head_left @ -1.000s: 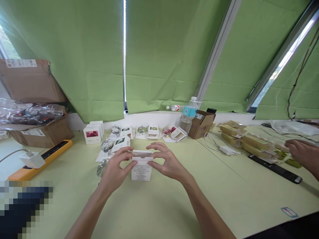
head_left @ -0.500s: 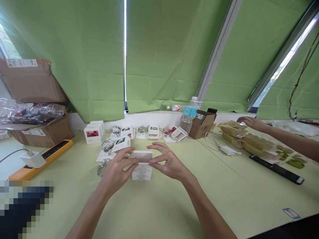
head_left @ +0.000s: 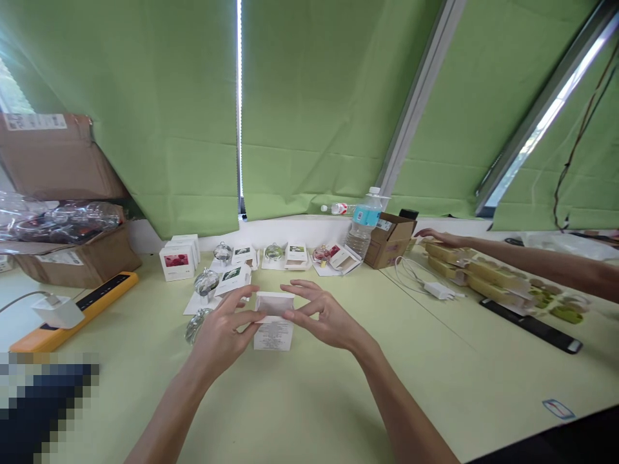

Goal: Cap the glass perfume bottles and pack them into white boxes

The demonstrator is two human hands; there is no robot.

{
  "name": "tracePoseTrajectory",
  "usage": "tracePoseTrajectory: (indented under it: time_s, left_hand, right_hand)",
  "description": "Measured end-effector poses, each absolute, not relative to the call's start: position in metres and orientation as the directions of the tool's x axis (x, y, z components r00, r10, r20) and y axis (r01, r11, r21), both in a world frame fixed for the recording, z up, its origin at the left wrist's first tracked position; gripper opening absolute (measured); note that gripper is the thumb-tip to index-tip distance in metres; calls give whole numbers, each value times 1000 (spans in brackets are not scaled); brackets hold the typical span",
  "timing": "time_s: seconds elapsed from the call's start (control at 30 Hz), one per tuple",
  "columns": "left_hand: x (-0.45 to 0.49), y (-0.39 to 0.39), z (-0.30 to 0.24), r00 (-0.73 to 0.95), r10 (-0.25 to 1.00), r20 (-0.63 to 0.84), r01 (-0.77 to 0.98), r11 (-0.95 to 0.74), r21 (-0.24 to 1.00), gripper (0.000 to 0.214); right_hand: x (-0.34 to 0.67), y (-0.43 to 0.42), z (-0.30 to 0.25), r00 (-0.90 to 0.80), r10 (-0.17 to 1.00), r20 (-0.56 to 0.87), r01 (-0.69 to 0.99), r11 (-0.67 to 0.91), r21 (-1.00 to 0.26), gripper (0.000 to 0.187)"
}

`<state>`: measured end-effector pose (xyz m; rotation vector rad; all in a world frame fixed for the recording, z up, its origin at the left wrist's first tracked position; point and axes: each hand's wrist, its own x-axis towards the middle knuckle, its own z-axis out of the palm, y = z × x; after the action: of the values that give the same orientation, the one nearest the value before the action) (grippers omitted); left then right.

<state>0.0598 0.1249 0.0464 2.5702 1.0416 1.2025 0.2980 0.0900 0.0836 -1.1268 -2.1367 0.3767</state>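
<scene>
A small white box point(head_left: 273, 336) with fine print on its side stands in front of me, its top end open toward me. My left hand point(head_left: 231, 325) pinches the left edge of its opening between thumb and fingers. On the opposite edge, my right hand point(head_left: 322, 316) grips with thumb and index finger, the other fingers raised. Beside my left wrist lies a clear glass bottle point(head_left: 196, 325), partly hidden by that hand. Behind it are another faceted glass bottle point(head_left: 207, 282) and a white box with a green picture point(head_left: 234, 278).
White boxes with a red picture point(head_left: 176, 264) stand back left. An orange power strip point(head_left: 104, 303) and cardboard box point(head_left: 82, 258) are at left. A water bottle point(head_left: 363, 225) stands behind. At right are yellow trays point(head_left: 493, 274), a black bar point(head_left: 532, 325) and another person's arm point(head_left: 512, 254).
The box's top has opened wider, showing more of its inside, with my hands still on both edges. The other person's hand has moved left over the yellow trays.
</scene>
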Motion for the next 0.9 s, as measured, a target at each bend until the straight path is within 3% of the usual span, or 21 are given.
tracePoseTrajectory:
  time_s: [0.13,0.27,0.43,0.53,0.7,0.9]
  left_hand:
    - [60,122,50,446,642,624,515,-754,408,17]
    - [65,118,56,414,707,573,452,-706,545,24]
    - [71,116,58,356,756,549,407,-654,638,24]
    - [72,117,58,306,800,516,405,-600,690,23]
    - [74,115,60,279,851,445,364,-523,771,26]
    - [73,118,59,277,904,327,326,-408,853,32]
  right_hand:
    - [296,90,83,-363,826,432,610,561,-559,14]
    - [295,88,84,-353,827,438,557,562,-612,14]
    - [289,86,89,-241,857,456,498,512,-700,31]
    - [286,88,87,-140,886,442,497,449,-743,32]
    - [288,95,78,-26,944,328,505,296,-811,38]
    - [293,98,76,-72,987,145,311,160,-937,29]
